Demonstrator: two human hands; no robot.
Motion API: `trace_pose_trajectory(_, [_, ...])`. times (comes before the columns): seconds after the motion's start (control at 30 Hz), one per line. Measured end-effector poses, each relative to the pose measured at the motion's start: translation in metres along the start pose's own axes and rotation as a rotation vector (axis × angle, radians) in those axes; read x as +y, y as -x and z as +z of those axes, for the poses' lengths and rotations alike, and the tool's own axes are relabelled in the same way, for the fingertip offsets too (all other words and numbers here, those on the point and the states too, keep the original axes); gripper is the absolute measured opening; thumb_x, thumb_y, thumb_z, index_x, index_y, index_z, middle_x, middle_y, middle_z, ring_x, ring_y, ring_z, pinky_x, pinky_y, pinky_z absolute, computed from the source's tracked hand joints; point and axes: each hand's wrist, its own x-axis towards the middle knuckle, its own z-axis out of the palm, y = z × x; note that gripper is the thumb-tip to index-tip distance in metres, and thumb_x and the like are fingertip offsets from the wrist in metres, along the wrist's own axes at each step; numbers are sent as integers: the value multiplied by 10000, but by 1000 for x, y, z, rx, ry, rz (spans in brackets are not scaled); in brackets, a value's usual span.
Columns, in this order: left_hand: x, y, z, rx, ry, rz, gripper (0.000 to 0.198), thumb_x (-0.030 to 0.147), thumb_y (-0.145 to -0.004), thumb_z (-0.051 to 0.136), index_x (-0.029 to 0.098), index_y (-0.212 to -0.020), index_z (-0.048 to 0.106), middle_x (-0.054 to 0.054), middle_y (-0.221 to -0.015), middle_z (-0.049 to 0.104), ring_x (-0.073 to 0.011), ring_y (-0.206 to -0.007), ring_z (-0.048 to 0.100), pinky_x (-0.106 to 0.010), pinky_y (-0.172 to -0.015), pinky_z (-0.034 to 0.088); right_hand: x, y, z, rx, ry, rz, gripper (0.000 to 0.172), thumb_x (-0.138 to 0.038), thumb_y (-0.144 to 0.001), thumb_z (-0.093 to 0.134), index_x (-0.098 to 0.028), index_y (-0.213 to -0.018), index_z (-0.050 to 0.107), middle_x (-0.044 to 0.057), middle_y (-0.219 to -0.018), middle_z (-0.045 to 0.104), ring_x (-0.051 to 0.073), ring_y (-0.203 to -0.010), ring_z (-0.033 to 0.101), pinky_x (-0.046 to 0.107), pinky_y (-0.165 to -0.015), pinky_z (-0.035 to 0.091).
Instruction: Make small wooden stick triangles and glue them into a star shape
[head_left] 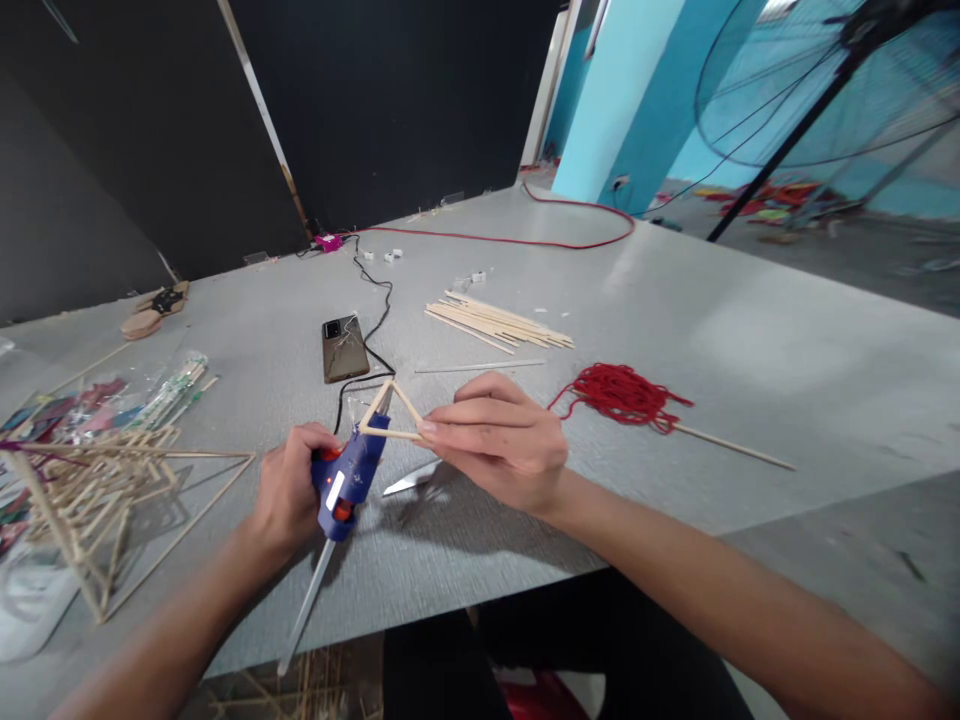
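Observation:
My left hand [289,492] is closed around a blue hot glue gun [351,475] with an orange trigger, its nozzle pointing up and right at the corner of a small triangle of thin wooden sticks [390,412]. My right hand [499,438] pinches that stick triangle at its lower right end, fingers pressed together. A clear glue stick [306,605] juts out of the back of the gun toward me. Both hands hover just above the grey table [675,330].
A pile of wooden sticks [499,323] and a phone [343,347] with a black cable lie beyond the hands. Red yarn [622,395] on a stick lies to the right. A stick framework [90,500] and packets sit at the left. A blade [409,480] lies under my right hand.

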Motion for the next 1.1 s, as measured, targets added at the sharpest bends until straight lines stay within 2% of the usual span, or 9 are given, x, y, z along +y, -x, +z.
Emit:
trace_pose_trajectory(0.13, [0, -1, 0, 45, 1, 81, 408, 281, -784, 833, 256, -1087, 562, -28, -910, 750, -193, -699, 713, -310, -594, 536, -1, -1, -1, -7, 2, 4, 420, -126, -909, 829, -360, -1254, 773, -42, -960, 850, 153, -722, 703, 358, -663, 575])
trace_pose_trajectory(0.3, [2, -2, 0, 25, -4, 63, 400, 285, -791, 832, 269, -1083, 558, -34, -921, 759, -202, -710, 724, -324, -599, 544, -2, -4, -5, -1, -17, 26, 505, -92, -907, 808, -381, -1319, 754, -35, -983, 852, 169, -766, 713, 366, -690, 586])
trace_pose_trajectory(0.37, [2, -1, 0, 18, 1, 58, 387, 278, -799, 830, 269, -1079, 563, -37, -920, 761, -199, -705, 722, -323, -600, 546, -2, -5, -6, -3, -23, 46, 500, -88, -898, 811, -399, -1287, 769, -41, -984, 852, 169, -771, 719, 363, -693, 587])
trace_pose_trajectory(0.43, [2, -2, -1, 13, 4, 52, 366, 264, -811, 820, 266, -1077, 567, -39, -923, 762, -196, -708, 721, -318, -609, 549, -3, -6, -5, 21, -40, 79, 423, -101, -887, 825, -390, -1196, 808, -36, -957, 850, 167, -752, 722, 366, -690, 585])
trace_pose_trajectory(0.53, [3, -4, -2, -12, -20, 36, 346, 227, -823, 782, 257, -1081, 554, -29, -929, 764, -185, -701, 715, -301, -620, 535, -2, -7, -2, 128, -127, 267, 241, -157, -890, 826, -354, -1026, 853, -17, -877, 835, 167, -716, 709, 362, -651, 565])
trace_pose_trajectory(0.67, [8, -11, -6, -90, -148, -19, 301, 201, -824, 721, 243, -1064, 546, -10, -855, 760, -186, -625, 696, -279, -579, 488, 4, -8, 2, 292, -337, 761, 28, -327, -835, 874, -318, -860, 866, -12, -733, 773, 116, -560, 555, 284, -480, 430])
trace_pose_trajectory(0.77, [11, -17, -8, -120, -214, -45, 254, 207, -836, 693, 241, -1051, 560, -7, -783, 750, -195, -573, 674, -272, -537, 448, 11, -10, 0, 328, -459, 1035, 180, -451, -754, 915, -285, -797, 859, -5, -701, 748, 78, -492, 412, 256, -422, 326])
trace_pose_trajectory(0.93, [9, -22, -6, -208, -288, -9, 232, 155, -825, 657, 247, -1022, 575, -42, -788, 763, -243, -616, 710, -287, -528, 421, 23, -13, -6, 284, -543, 1132, 317, -551, -748, 900, -246, -806, 839, 17, -719, 703, 90, -556, 441, 242, -435, 302])
trace_pose_trajectory(1.1, [5, -22, -2, -330, -367, -34, 286, 106, -812, 649, 263, -1044, 591, -55, -853, 782, -299, -725, 759, -300, -562, 422, 32, -13, -7, 293, -573, 1179, 353, -567, -731, 904, -234, -796, 807, 20, -783, 700, 86, -582, 460, 230, -444, 297])
